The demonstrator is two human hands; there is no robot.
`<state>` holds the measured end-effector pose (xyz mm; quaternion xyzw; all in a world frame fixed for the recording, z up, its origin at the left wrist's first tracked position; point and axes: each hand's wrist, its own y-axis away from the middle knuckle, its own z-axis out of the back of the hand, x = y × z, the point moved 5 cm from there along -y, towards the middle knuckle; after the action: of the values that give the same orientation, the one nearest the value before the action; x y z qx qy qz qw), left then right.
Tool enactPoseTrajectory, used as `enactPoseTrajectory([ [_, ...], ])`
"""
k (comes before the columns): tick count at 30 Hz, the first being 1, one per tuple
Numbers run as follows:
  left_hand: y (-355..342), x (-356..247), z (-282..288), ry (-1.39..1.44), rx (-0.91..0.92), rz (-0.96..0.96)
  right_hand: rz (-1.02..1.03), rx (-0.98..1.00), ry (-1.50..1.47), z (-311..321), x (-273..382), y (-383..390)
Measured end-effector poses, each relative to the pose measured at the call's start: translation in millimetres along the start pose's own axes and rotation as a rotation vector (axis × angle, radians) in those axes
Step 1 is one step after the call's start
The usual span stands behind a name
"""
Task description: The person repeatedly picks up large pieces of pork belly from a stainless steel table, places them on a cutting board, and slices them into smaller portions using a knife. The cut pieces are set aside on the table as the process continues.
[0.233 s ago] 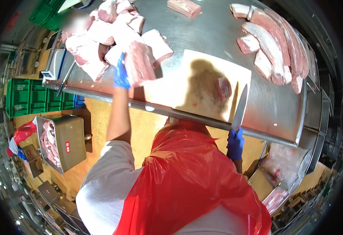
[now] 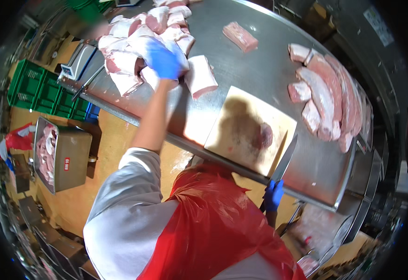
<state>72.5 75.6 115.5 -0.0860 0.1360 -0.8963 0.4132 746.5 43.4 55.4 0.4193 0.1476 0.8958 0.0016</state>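
Note:
My left hand (image 2: 163, 60), in a blue glove, reaches over a heap of pale, fat-covered meat pieces (image 2: 122, 63) at the left of the steel table. Motion smears its fingers, so I cannot see whether they grip a piece. My right hand (image 2: 273, 195), also blue-gloved, is closed round the handle of a knife (image 2: 285, 157) at the table's near edge. The blade points away from me, beside the right edge of a cream cutting board (image 2: 278, 120). A small dark-red piece of meat (image 2: 265, 136) lies on that board, partly in shadow.
Long meat strips (image 2: 327, 102) lie at the table's right, and a single slab (image 2: 240, 36) at the far middle. A scale (image 2: 78, 62) and a steel rod (image 2: 88, 83) sit by the left edge. Green crates (image 2: 36, 88) and a metal meat bin (image 2: 71, 158) stand left.
My left hand has moved farther out over the heap from the side of a meat piece. The view has turned, shifting the table. My right hand still holds the knife by the board.

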Motion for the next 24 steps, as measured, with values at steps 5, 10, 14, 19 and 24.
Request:
enactPoseTrajectory([
  [5, 237.6, -274.0, 68.0, 0.828, 0.247, -0.998, 0.084, -0.025, -0.038, -8.7, 7.5, -15.7],
  [10, 310.7, -340.2, 34.5, 0.812, 0.093, -0.587, 0.125, -0.054, -0.029, -1.0, 26.0, -28.0],
  [14, 264.5, -313.9, -37.4, 0.868, 0.397, -0.597, 0.196, -0.029, 0.019, -9.2, 52.3, -30.5],
  [19, 236.2, -95.5, 8.9, 2.069, 1.107, 0.438, 0.169, -0.014, 0.143, -25.0, -3.3, -62.8],
  [24, 250.7, 205.2, 72.7, 2.407, 0.219, 0.676, -0.148, 0.288, -0.222, -52.2, -44.2, -102.4],
])
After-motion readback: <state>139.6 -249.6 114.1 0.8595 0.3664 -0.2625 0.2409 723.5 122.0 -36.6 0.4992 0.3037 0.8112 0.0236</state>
